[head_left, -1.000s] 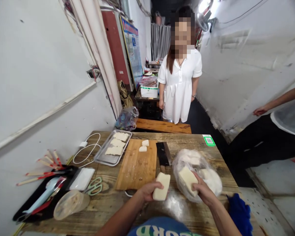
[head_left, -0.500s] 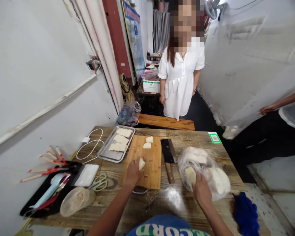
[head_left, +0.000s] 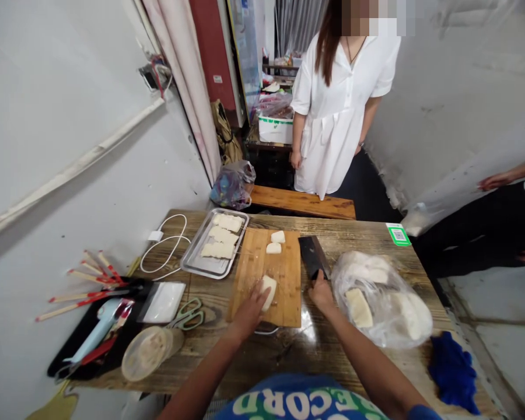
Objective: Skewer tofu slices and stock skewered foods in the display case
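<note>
My left hand [head_left: 251, 310] holds a white piece of what looks like steamed bun [head_left: 268, 293] against the wooden cutting board [head_left: 284, 312], fingers along its left side. Two smaller bun pieces [head_left: 274, 248] lie near the board's far edge. To the right of the board, my right hand [head_left: 321, 293] is closed round the handle of a cleaver [head_left: 311, 256], its dark blade lying on the table and pointing away. The handle is mostly hidden by my fingers. A clear plastic bag [head_left: 382, 297] with more buns is just right of that hand; a cut bun slice [head_left: 359, 307] rests on it.
Beyond the board's left edge, a clear tray [head_left: 187, 261] holds flat white slices, with thin sticks visible. Scissors [head_left: 190, 315], a plastic tub [head_left: 146, 353], a white cable [head_left: 186, 224] and a blue cloth [head_left: 452, 370] surround the work. A person in white [head_left: 336, 134] stands opposite.
My right hand has left the bun slice on the bag and moved left onto the cleaver's handle. The bun under my left hand now shows a larger face. The view has shifted.
</note>
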Available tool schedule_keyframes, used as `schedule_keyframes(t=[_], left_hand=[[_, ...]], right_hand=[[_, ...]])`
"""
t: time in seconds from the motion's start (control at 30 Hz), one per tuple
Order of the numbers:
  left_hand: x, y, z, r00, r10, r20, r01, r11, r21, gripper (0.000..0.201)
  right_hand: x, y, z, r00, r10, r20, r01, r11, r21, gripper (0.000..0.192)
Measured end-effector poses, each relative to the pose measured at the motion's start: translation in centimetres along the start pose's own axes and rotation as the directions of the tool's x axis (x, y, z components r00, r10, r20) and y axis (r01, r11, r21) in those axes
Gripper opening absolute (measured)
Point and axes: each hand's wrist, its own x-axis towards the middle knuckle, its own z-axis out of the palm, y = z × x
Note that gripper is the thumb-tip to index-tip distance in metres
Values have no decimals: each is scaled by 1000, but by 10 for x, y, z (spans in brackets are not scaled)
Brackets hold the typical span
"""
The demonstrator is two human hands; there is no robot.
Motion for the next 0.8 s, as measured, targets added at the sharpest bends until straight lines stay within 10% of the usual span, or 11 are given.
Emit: schedule_keyframes(t=[0.17, 0.43, 0.8], left_hand=[[22, -3, -16, 991, 90, 97, -106, 980, 167, 69], [40, 7, -17, 983, 76, 164, -124, 945, 302, 54], [43, 8, -20, 974, 24, 227, -95, 948, 304, 50]], right_hand=[[-12, 13, -25, 994, 61, -90, -52, 994, 97, 54], [-61, -21, -92, 863, -471, 184, 505, 820, -268, 23], [-60, -35, -97, 822, -481, 304, 566, 748, -348, 18]])
